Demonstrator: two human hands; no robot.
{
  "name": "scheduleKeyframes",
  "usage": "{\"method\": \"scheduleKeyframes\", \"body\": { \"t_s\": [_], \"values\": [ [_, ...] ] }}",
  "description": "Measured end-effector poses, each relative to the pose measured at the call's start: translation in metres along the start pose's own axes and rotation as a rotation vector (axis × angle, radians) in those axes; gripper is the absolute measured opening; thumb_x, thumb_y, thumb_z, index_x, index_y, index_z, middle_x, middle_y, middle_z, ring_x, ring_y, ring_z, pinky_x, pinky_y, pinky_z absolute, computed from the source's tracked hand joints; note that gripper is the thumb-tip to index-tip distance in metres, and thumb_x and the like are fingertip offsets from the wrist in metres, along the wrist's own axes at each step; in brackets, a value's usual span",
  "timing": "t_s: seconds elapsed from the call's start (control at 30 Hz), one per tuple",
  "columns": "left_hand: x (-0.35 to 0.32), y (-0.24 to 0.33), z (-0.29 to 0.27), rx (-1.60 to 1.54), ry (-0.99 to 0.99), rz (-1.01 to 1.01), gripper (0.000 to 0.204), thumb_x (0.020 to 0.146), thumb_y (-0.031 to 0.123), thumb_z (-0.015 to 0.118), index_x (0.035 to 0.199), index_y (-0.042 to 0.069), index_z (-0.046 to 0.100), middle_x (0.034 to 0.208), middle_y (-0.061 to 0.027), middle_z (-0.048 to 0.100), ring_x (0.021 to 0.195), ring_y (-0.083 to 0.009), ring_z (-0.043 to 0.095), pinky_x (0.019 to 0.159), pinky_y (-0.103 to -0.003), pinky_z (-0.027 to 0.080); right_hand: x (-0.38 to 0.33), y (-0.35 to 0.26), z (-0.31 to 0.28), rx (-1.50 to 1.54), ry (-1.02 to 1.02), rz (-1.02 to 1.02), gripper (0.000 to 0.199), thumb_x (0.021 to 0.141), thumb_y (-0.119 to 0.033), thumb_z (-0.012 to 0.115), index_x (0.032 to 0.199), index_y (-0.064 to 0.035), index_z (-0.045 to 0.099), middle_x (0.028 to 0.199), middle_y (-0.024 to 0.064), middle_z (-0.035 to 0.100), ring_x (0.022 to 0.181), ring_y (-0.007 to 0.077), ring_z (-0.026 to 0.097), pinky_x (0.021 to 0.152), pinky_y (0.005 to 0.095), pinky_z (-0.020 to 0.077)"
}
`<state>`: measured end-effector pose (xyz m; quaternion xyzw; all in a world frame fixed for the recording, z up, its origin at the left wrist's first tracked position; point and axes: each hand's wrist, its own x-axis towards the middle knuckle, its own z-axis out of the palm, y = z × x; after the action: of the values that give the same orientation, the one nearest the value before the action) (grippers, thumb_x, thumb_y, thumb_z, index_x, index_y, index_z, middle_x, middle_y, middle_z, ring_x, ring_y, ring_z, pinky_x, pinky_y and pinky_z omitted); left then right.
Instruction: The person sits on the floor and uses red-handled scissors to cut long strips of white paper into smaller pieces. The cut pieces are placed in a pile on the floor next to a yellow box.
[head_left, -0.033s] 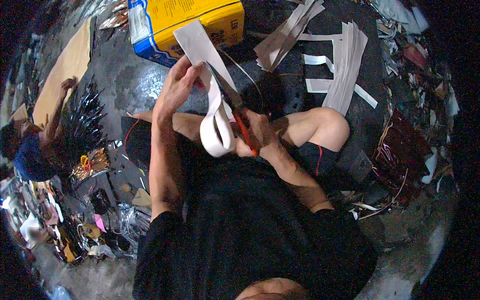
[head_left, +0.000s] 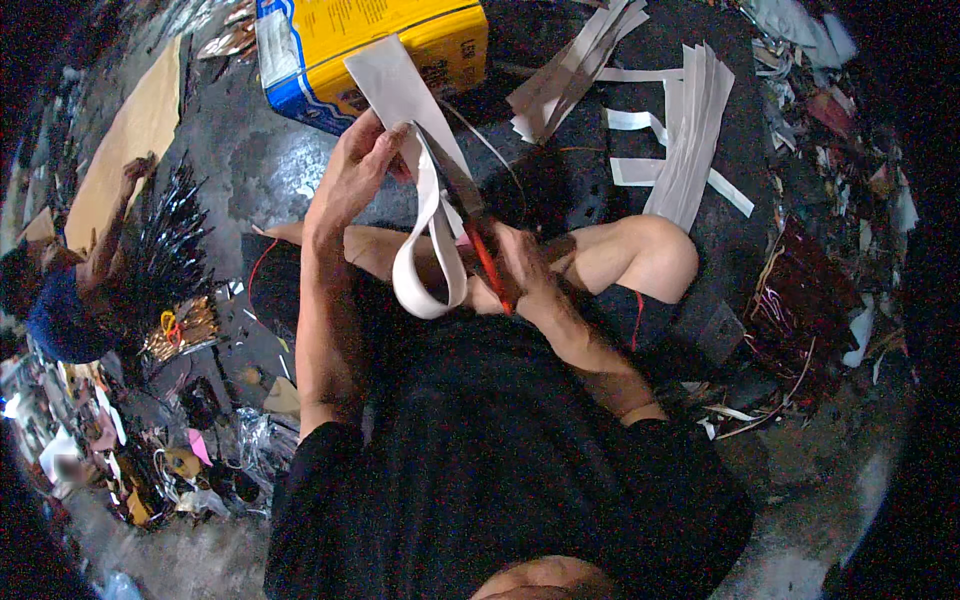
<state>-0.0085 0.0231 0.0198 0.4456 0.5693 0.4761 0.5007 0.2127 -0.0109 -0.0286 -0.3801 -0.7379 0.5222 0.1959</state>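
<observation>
Looking down from the head camera, we see the left hand (head_left: pixel 352 172) pinching a white paper sheet (head_left: pixel 400 90), its long axis running from upper left down to the lap, where a cut strip (head_left: pixel 428 262) curls. The right hand (head_left: pixel 525 268) grips red-handled scissors (head_left: pixel 470 215), blades pointing up-left into the sheet. Beyond lie a yellow box (head_left: pixel 375 40) and loose white strips (head_left: pixel 690 130); another person (head_left: pixel 70 290) sits at left.

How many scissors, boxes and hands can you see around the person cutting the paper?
Scissors: 1
Yellow and blue box: 1
The person's own hands: 2, the left hand on the white paper sheet, the right hand on the scissors
Total: 4
</observation>
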Motion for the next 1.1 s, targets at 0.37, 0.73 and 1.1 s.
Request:
{"method": "scheduleKeyframes", "body": {
  "t_s": [0.37, 0.73, 1.1],
  "values": [
    [-0.003, 0.01, 0.012, -0.062, 0.11, 0.057, 0.023, 0.088, 0.022, 0.044, 0.096, 0.002, 0.051, 0.074, -0.0028, 0.057, 0.063, -0.0097, 0.054, 0.054, -0.023, 0.044, 0.012, -0.019, -0.006, 0.315, 0.033, 0.007, 0.039, 0.077, -0.04, 0.054, 0.09, -0.003, 0.052, 0.075, 0.0122, 0.059, 0.068, 0.0275, 0.059, 0.059, 0.0349, 0.0441],
    [-0.004, 0.014, 0.012, 0.039, 0.015, 0.094, 0.025, 0.089, 0.021, 0.043, 0.105, 0.003, 0.048, 0.079, -0.0037, 0.056, 0.068, -0.0122, 0.056, 0.052, -0.025, 0.046, 0.031, -0.019, -0.011, -0.313, 0.092, -0.74, 0.048, 0.066, -0.045, 0.066, 0.09, -0.0058, 0.049, 0.077, 0.0155, 0.048, 0.07, 0.0351, 0.05, 0.056, 0.0406, 0.0402],
    [-0.008, 0.02, 0.03, 0.01, 0.143, 0.13, 0.031, 0.089, 0.024, 0.045, 0.112, 0.003, 0.047, 0.097, -0.003, 0.052, 0.09, -0.0101, 0.046, 0.079, -0.025, 0.039, 0.032, -0.02, 0.003, -0.007, 0.184, -0.4, 0.051, 0.074, -0.052, 0.054, 0.092, -0.004, 0.05, 0.078, 0.0155, 0.05, 0.069, 0.0347, 0.051, 0.057, 0.0396, 0.0396]
  ]
}}
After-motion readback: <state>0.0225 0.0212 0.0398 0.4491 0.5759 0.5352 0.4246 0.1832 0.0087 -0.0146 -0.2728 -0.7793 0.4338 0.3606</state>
